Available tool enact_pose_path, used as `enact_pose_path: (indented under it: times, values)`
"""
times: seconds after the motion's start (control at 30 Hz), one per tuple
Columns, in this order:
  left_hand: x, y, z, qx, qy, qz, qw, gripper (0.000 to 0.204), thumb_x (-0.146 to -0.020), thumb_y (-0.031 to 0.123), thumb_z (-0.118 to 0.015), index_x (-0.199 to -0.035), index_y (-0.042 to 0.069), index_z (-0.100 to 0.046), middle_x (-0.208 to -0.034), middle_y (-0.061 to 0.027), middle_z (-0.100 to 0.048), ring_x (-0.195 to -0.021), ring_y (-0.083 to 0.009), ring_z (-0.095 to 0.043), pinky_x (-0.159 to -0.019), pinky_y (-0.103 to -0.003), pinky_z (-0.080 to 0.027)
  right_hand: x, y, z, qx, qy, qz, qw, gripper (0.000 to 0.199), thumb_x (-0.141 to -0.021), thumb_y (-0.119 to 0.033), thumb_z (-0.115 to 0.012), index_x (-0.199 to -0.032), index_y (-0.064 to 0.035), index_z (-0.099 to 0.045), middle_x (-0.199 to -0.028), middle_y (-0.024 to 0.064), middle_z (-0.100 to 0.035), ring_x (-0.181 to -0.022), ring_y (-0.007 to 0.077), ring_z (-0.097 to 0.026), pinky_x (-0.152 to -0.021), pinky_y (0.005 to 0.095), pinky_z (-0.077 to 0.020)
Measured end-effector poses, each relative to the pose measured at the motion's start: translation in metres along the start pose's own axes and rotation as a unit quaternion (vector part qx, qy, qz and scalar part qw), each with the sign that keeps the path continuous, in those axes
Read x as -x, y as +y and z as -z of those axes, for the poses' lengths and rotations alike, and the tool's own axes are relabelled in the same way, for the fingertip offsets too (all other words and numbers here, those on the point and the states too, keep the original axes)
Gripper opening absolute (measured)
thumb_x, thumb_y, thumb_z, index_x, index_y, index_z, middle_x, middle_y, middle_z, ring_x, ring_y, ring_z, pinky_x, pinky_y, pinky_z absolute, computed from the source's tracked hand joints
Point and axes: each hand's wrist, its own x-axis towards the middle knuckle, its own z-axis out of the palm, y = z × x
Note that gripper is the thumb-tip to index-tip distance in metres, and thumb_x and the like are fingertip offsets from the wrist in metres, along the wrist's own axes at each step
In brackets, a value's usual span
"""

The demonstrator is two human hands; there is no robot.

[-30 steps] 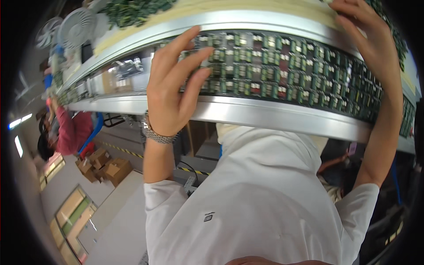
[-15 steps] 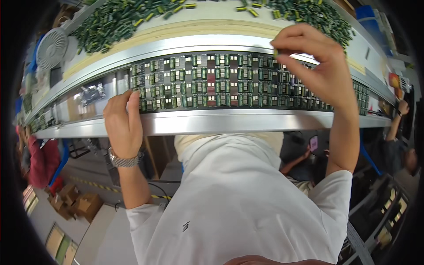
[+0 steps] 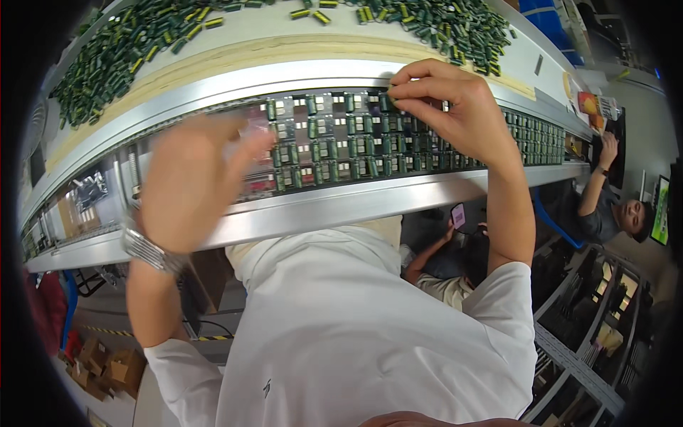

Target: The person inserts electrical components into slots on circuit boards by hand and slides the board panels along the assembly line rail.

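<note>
"Head camera, half a second on: which hand had changed most?"

"The left hand (image 3: 186, 178). Earlier it was sharper and low beside the near aluminum rail (image 3: 356, 205); at this moment it was a blur farther across the channel (image 3: 114, 186), its fingertips by a reddish patch at the left of the circuit boards (image 3: 366, 147). Whether it gripped anything, I could not tell."

"And the right hand (image 3: 390, 100)?"

"It had dropped from above the far aluminum rail (image 3: 299, 75) to the top row of the boards, thumb and forefinger closed in a pinch on a green capacitor (image 3: 385, 104)."

"Where did the boards lie?"

"Between the two rails, their rows of capacitors passing behind the right hand."

"What else had shifted?"

"The view itself had turned: a co-worker (image 3: 596, 208) at right sat farther in from the rim and showed more plainly. Loose capacitors (image 3: 114, 80) lay heaped on the white worktop (image 3: 260, 27) beyond a wooden strip (image 3: 235, 53). Below the near rail, another person's hand held a phone (image 3: 458, 215)."
</note>
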Motion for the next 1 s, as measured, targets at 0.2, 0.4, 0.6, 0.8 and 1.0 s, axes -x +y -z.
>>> enact_pose_path:
  times: [0.2, 0.4, 0.6, 0.8, 1.0]
  values:
    - [-0.106, -0.005, -0.004, -0.083, 0.191, -0.064, 0.976, 0.017, -0.093, 0.014, -0.07, -0.098, -0.001, -0.071, -0.096, -0.016, -0.071, -0.085, -0.031, -0.068, -0.08, -0.039, -0.055, 0.003, 0.011, -0.004, -0.01, 0.007, -0.02, 1.0, 0.013, -0.088, -0.007, -0.078, -0.1, -0.0031, -0.08, -0.106, 0.0053, -0.077, -0.075, 0.017, -0.072, -0.064, 0.0266, -0.0571]
    - [-0.134, -0.04, -0.038, -0.065, 0.252, -0.151, 0.954, 0.01, -0.086, 0.009, -0.071, -0.085, -0.001, -0.069, -0.085, -0.0166, -0.065, -0.087, -0.0354, -0.066, -0.082, -0.044, -0.053, 0.012, 0.017, 0.004, -0.003, 0.002, -0.042, 0.999, 0.012, -0.086, -0.007, -0.08, -0.098, -0.0026, -0.079, -0.105, 0.0046, -0.078, -0.074, 0.0169, -0.072, -0.065, 0.0268, -0.0581]
    - [-0.114, -0.015, -0.024, -0.127, 0.199, -0.132, 0.963, 0.008, -0.088, 0.006, -0.067, -0.085, -0.002, -0.068, -0.088, -0.0148, -0.065, -0.089, -0.0339, -0.065, -0.082, -0.043, -0.053, 0.014, 0.021, 0.001, 0.013, -0.005, -0.016, 1.0, 0.013, -0.086, -0.006, -0.079, -0.098, -0.0028, -0.079, -0.104, 0.0043, -0.078, -0.076, 0.0169, -0.073, -0.067, 0.0269, -0.0593]
    - [-0.112, -0.022, -0.023, -0.125, 0.199, -0.138, 0.962, 0.006, -0.088, 0.004, -0.065, -0.087, -0.002, -0.067, -0.089, -0.0157, -0.065, -0.091, -0.0351, -0.065, -0.085, -0.044, -0.052, 0.014, 0.022, -0.007, 0.007, 0.02, -0.003, 1.0, 0.012, -0.085, -0.005, -0.08, -0.096, -0.0021, -0.079, -0.103, 0.0028, -0.078, -0.077, 0.0181, -0.073, -0.069, 0.0279, -0.0599]
    - [-0.106, 0.002, -0.02, -0.108, 0.257, -0.123, 0.952, 0.008, -0.09, 0.001, -0.063, -0.095, -0.003, -0.069, -0.097, -0.0169, -0.066, -0.09, -0.0344, -0.066, -0.083, -0.041, -0.054, 0.01, 0.02, -0.009, 0.101, 0.018, 0.085, 0.991, 0.013, -0.082, -0.006, -0.08, -0.095, -0.0035, -0.079, -0.104, 0.0035, -0.078, -0.082, 0.0237, -0.075, -0.072, 0.031, -0.0609]
